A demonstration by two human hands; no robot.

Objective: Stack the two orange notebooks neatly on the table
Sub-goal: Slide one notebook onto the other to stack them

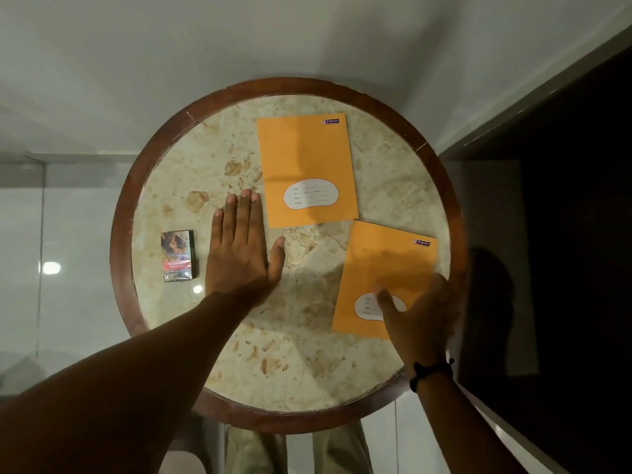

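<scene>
From above, I looked down on a round table (160,340) with a pale marbled top and a dark wooden rim. Nearest to me, my right hand (419,319), with a dark band (431,372) at the wrist, lay over the near corner of the closer orange notebook (383,271), at the right edge of the table. Its fingers were spread wide and blurred, the thumb resting across the white name label; I could not tell whether they gripped the cover or only pressed on it. This notebook sat tilted, its top leaning to the right. My left hand (239,254) lay flat on the bare tabletop to the left of centre, fingers straight and close together, thumb out to the side, holding nothing. Just left of that hand stood a small dark printed packet (178,254), lying flat. Farther off, toward the far side of the table, the second orange notebook (306,165) lay flat and nearly square to me, its near right corner meeting, as far as I could tell, the far corner of the tilted one. The two were not stacked.
</scene>
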